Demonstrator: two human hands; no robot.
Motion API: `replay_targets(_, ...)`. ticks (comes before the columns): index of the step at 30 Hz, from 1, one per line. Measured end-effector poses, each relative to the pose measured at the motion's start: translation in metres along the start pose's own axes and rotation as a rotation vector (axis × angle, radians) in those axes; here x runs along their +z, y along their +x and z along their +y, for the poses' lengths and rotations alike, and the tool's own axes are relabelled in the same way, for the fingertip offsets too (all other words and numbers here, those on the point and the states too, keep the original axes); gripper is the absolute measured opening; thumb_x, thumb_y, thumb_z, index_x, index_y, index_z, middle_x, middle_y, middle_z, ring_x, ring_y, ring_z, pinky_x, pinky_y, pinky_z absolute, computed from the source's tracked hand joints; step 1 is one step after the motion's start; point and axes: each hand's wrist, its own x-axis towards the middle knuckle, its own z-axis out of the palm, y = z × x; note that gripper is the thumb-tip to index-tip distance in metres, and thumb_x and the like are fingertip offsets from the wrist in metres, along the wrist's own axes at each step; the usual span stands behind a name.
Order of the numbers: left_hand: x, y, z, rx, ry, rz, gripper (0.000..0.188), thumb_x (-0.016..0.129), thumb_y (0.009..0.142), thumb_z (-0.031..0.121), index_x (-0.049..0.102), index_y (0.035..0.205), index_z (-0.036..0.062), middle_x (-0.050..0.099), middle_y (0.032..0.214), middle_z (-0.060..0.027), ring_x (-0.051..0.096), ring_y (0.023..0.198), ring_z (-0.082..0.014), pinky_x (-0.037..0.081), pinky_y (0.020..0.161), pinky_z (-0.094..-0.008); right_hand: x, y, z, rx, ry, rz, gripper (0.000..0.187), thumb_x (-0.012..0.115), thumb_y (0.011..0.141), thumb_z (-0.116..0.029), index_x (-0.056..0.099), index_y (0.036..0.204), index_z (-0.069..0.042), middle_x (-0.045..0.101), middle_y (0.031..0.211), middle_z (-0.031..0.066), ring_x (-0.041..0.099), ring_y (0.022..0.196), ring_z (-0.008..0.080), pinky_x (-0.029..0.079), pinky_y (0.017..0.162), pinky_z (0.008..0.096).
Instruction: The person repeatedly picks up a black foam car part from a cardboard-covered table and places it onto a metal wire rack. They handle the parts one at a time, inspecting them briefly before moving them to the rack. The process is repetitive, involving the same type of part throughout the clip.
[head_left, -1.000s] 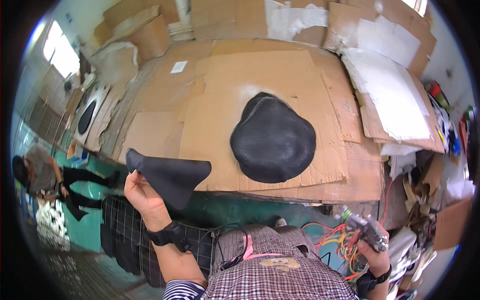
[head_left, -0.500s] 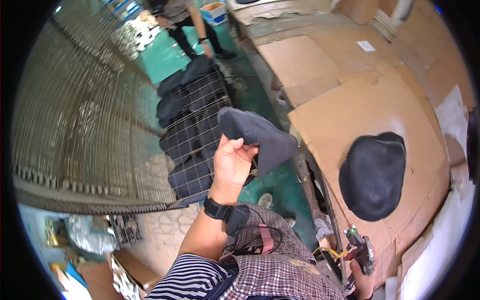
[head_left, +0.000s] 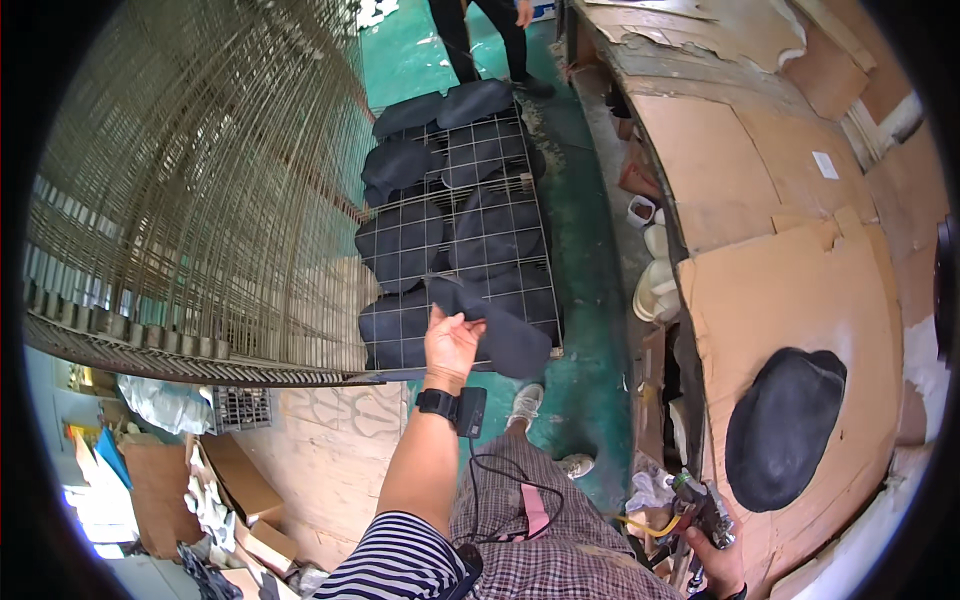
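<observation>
My left hand (head_left: 452, 345) is closed on the edge of a dark grey soft pad (head_left: 518, 342), which hangs to the right of the fingers over the near end of a wire mesh rack (head_left: 556, 300). Several similar dark pads (head_left: 402, 236) lie on that rack in two columns. Low at the right, my right hand (head_left: 716, 562) grips a metal spray gun (head_left: 708, 512) with a yellow hose (head_left: 645, 524); part of its grip is hidden by the fingers. Beyond the gun, another dark pad (head_left: 785, 428) rests on the cardboard-covered table (head_left: 740, 340).
A tall stack of wire racks (head_left: 210, 190) fills the left side. Another person (head_left: 480, 35) stands past the far end of the laden rack. Green floor (head_left: 590, 250) runs between rack and table. Cardboard boxes (head_left: 240, 470) and wrapped items lie at lower left.
My left hand has carried the pad from beside the table to low over the rack's near end. The view has turned left, and the right hand still grips the spray gun.
</observation>
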Motion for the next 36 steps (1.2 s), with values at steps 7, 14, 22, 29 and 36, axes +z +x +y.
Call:
replay_targets(7,-0.114,0.021,0.061,0.191,0.059,0.17,0.055,0.05,0.08,-0.005,0.045,0.131,0.0153,0.062,0.106,-0.0096,0.064,0.074,-0.0242,0.059,0.069,-0.0453,0.058,0.047,-0.015,0.087,-0.124,-0.086,0.057,0.069,0.077,-0.005,0.047,0.129,0.003,0.063,0.09,0.0081,0.062,0.085,0.0162,0.05,0.08,0.0302)
replay_targets(14,-0.3,-0.036,0.081,0.141,0.002,0.63,0.062,0.058,0.083,0.008,0.035,0.139,0.0195,0.048,0.123,-0.0123,0.055,0.095,-0.0297,0.053,0.073,-0.0484,0.092,0.078,-0.003,0.128,-0.3,-0.194,0.058,0.07,0.076,-0.005,0.048,0.129,0.002,0.064,0.089,0.0075,0.063,0.085,0.0158,0.05,0.081,0.0302)
replay_targets(22,-0.307,-0.054,0.011,-0.235,0.389,1.093,0.057,0.058,0.084,0.006,0.037,0.137,0.0143,0.056,0.107,-0.0098,0.056,0.078,-0.0209,0.049,0.064,-0.0362,0.074,0.042,0.0,0.057,-0.279,-0.113,0.06,0.069,0.077,-0.003,0.046,0.132,0.002,0.064,0.095,0.0072,0.062,0.087,0.0141,0.05,0.081,0.0295)
replay_targets(29,-0.022,-0.009,-0.16,-0.033,1.041,0.017,0.016,0.064,0.078,0.001,0.069,0.094,0.0015,0.067,0.081,-0.0037,0.061,0.068,-0.0128,0.049,0.062,-0.0259,0.017,-0.039,0.015,-0.092,-0.372,0.123,0.055,0.074,0.082,-0.01,0.049,0.13,-0.003,0.064,0.098,0.0036,0.06,0.089,0.0106,0.048,0.082,0.0271)
replay_targets(36,0.204,-0.086,-0.34,0.285,1.327,-0.79,0.01,0.066,0.075,0.013,0.072,0.08,0.0053,0.067,0.078,-0.0131,0.063,0.078,-0.0304,0.05,0.074,-0.0415,-0.031,-0.147,0.103,-0.08,0.066,0.54,0.053,0.073,0.081,-0.008,0.051,0.128,-0.003,0.064,0.096,0.0018,0.06,0.089,0.0087,0.049,0.08,0.0256)
